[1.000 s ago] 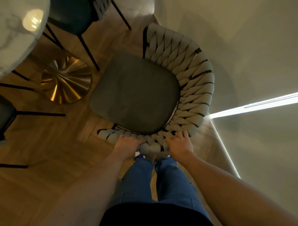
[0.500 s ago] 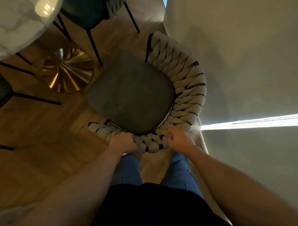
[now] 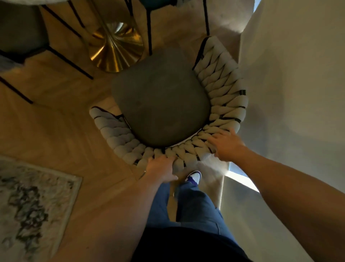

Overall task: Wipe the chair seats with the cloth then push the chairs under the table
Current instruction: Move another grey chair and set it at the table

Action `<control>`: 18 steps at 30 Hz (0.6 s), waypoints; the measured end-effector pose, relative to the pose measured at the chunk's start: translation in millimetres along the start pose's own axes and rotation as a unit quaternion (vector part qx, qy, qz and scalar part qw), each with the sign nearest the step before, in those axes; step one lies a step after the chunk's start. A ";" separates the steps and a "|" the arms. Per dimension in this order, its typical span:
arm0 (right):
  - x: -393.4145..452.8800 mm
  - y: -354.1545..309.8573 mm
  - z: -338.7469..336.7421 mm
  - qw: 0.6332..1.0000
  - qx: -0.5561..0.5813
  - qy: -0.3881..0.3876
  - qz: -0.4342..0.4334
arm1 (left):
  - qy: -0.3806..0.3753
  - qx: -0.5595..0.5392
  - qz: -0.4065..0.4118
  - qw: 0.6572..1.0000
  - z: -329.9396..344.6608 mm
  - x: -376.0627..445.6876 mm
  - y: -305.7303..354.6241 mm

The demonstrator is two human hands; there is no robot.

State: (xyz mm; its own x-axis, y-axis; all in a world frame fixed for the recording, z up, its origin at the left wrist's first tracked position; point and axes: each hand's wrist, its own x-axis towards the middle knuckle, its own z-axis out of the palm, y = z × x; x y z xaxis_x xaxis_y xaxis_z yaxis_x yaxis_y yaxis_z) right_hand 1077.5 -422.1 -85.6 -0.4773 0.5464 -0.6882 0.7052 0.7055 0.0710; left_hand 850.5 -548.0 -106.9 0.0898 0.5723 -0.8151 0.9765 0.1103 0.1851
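Observation:
A chair with a grey seat (image 3: 160, 97) and a woven cream backrest (image 3: 225, 93) stands right below me, its front facing the gold table base (image 3: 115, 50). My left hand (image 3: 161, 168) grips the backrest's near rim, fingers curled over the weave. Further right on the same rim, my right hand (image 3: 225, 144) rests with its fingers spread fairly straight across the woven bands. No cloth is in view. Only a sliver of the table top (image 3: 46, 1) shows at the upper edge.
A beige wall (image 3: 289, 93) runs close along the chair's right side. Two more chairs (image 3: 18, 28) (image 3: 158, 2) with thin black legs stand around the table base. A patterned rug (image 3: 28, 205) lies lower left. My shoe (image 3: 195, 176) is just behind the chair.
The chair has slid forward and its seat front now lies close to the gold base. My right hand's fingers have gone from curled on the rim to spread out flat.

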 end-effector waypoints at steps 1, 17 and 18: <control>3.4 2.7 -0.1 1.000 -0.006 -0.013 -0.009 | 0.021 -0.010 -0.010 1.000 0.4 -0.2 2.9; 17.0 5.2 0.0 0.996 0.014 -0.030 -0.085 | 0.116 -0.035 -0.071 0.990 13.0 1.0 6.1; 17.0 6.0 1.2 0.996 0.014 -0.026 -0.090 | 0.121 -0.032 -0.076 0.989 12.7 1.0 7.5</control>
State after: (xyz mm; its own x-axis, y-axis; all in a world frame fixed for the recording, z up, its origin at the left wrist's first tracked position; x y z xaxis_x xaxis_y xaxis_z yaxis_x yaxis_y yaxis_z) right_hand 1074.2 -409.1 -97.8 -0.5695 0.3877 -0.7248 0.6251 0.7769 -0.0757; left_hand 860.4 -556.9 -113.3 -0.1149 0.7218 -0.6825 0.9602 0.2568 0.1099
